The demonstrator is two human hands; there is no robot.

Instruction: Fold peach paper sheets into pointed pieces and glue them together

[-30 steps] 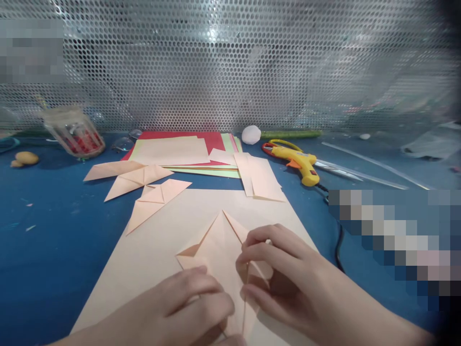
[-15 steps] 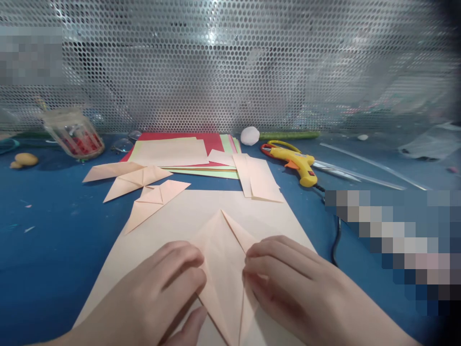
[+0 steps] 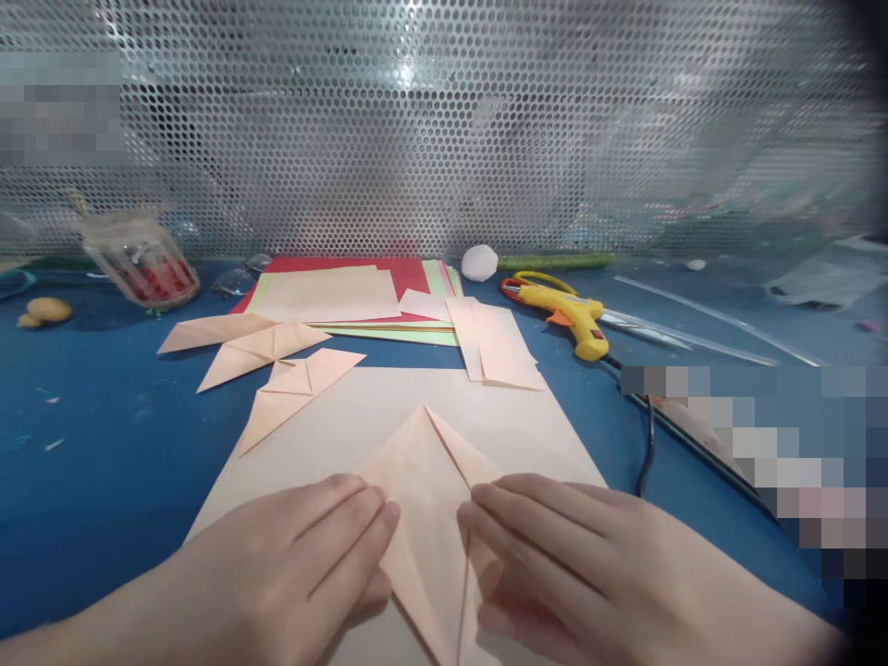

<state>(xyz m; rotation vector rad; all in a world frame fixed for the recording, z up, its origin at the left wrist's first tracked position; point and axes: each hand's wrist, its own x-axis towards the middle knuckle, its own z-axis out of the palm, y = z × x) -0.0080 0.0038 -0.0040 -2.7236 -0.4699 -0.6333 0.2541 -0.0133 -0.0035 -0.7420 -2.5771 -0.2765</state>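
A peach sheet of folded paper (image 3: 426, 518), creased into a pointed kite shape, lies on a larger cream sheet (image 3: 555, 439) in front of me. My left hand (image 3: 312, 555) holds its left edge, fingers pressed together and thumb tucked below. On the right edge, beside a folded flap, my right hand (image 3: 561, 555) grips the paper with its fingertips, the thumb partly under the fingers. Folded peach paper pieces (image 3: 305, 384) with pointed ends lie past my left hand, overlapping the cream sheet's far left corner.
Coloured sheets (image 3: 409, 273) are stacked at the back, with peach strips (image 3: 503, 342) nearby. A yellow glue gun (image 3: 583, 324) with a black cord lies at right, near clear glue sticks (image 3: 652, 328). A jar (image 3: 149, 264) of red bits stands left. Perforated metal (image 3: 416, 139) rises behind.
My left hand's fingers have drawn together, and its thumb has moved up under the paper's left edge. My right hand's fingers have shifted slightly over the right edge. The paper stays put.
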